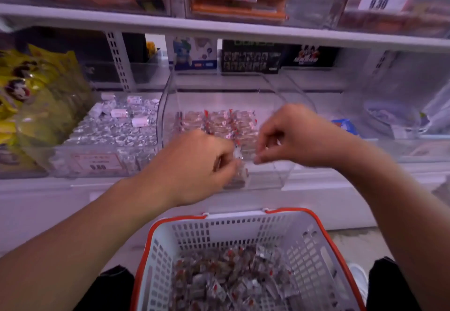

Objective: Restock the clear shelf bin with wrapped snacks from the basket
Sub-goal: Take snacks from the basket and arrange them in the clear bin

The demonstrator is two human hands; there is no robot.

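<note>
The clear shelf bin (272, 177) stands at the middle of the lower shelf, with rows of red-and-clear wrapped snacks (219, 122) lined up at its back. My left hand (194, 164) reaches over the bin's front edge and grips a small stack of wrapped snacks (239, 170). My right hand (289, 133) hovers just to the right with fingers curled, its fingertips pinching at the top of that same stack. Below, a white basket with an orange rim (314, 245) holds a heap of loose wrapped snacks (231, 279).
A bin of silver-wrapped candies (114, 130) sits left of the clear bin, and yellow bags (31, 91) lie further left. Another clear bin (401, 116) stands at right. An upper shelf (219, 27) with price tags overhangs. Boxes stand behind.
</note>
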